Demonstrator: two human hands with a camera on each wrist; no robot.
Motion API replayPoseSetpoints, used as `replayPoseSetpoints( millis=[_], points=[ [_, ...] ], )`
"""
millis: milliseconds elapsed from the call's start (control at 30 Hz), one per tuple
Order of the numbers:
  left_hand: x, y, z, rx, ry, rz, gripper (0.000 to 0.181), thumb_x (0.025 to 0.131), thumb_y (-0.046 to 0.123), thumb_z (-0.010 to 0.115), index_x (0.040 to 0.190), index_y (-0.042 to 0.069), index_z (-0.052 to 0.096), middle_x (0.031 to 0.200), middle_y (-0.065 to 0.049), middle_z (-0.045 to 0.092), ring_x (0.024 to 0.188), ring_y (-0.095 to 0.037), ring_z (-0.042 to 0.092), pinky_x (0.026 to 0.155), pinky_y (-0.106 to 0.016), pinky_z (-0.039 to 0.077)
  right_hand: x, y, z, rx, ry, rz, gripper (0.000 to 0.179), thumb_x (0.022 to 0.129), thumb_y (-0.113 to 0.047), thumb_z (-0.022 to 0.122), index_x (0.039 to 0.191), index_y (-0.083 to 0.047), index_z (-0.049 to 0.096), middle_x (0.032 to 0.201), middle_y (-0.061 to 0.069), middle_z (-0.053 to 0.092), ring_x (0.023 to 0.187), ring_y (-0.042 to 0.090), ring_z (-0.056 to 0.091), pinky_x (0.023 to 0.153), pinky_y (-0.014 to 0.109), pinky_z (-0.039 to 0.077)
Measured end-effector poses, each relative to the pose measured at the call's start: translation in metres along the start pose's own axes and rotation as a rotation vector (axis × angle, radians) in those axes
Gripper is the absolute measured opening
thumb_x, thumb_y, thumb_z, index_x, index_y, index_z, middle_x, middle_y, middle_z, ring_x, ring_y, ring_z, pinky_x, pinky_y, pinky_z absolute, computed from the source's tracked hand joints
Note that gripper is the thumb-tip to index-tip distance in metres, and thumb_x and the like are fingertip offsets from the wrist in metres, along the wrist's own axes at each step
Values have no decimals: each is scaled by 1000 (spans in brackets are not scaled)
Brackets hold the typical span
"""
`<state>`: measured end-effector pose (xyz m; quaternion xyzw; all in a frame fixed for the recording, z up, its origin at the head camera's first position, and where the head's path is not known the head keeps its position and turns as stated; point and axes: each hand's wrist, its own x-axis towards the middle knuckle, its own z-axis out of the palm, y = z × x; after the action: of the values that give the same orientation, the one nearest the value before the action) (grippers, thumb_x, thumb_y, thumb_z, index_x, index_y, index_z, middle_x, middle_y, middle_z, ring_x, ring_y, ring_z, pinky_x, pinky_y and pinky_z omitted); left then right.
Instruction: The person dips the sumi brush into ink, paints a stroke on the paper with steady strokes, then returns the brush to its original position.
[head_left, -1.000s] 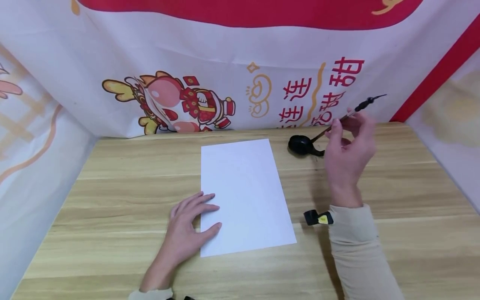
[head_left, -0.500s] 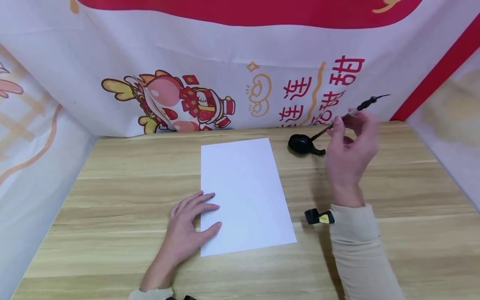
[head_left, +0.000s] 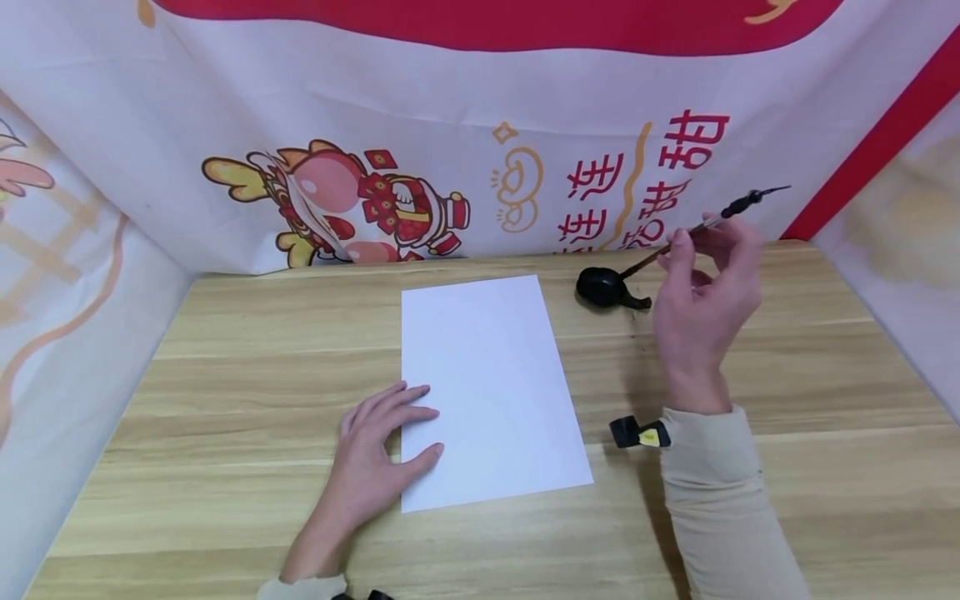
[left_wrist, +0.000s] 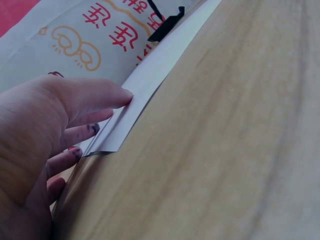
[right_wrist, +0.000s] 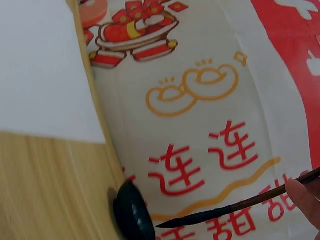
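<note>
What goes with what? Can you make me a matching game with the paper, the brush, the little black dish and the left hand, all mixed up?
Things:
1. paper
2. brush
3. black dish
4. left hand

Where or how:
A. touching the paper's left edge
B. held in the fingers of the right hand
C. on the table, just past the paper's far right corner
D. white and lying flat

Right pairs: 1-D, 2-B, 3-C, 4-A
</note>
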<state>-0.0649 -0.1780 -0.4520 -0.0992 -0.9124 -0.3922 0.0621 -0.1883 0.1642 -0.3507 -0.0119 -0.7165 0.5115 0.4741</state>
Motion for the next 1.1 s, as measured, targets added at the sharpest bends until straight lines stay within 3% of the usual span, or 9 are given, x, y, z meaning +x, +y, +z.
replayPoseSetpoints(
  millis=[200,433,633,767,1100],
  points=[
    [0,-1,-1,7,3,6,38,82,21,92,118,25,79,153,3,66,154,-31,46,123,-64,19,-12,-32,11,239,-27,54,26,104,-12,70,127,-6,58,109,-8,67,100,21,75,77,28,66],
    [0,-2,1,7,-4,5,39,82,21,92,119,26,79,154,4,65,155,-31,46,124,-66,18,-37,-61,26,420,-143,71,25,102,-2,69,123,1,56,106,2,66,100,27,76,75,32,67],
    [-1,-2,3,5,9,16,39,81,21,92,118,25,79,153,3,66,154,-31,47,123,-63,20,-59,-76,38,431,-206,94,28,105,-2,66,125,9,50,108,3,65,101,23,77,78,32,67],
    [0,-2,3,10,21,28,38,81,21,92,117,25,80,151,3,67,153,-31,48,122,-62,21,-72,-84,45,418,-199,109,29,105,-3,66,126,9,50,109,3,64,101,25,76,79,34,68],
    [-1,-2,-1,13,9,12,37,82,23,91,117,26,80,152,3,66,154,-31,47,123,-64,20,-99,-98,54,380,-200,132,31,105,-3,66,128,12,50,110,23,64,101,40,76,78,31,68]
  ],
)
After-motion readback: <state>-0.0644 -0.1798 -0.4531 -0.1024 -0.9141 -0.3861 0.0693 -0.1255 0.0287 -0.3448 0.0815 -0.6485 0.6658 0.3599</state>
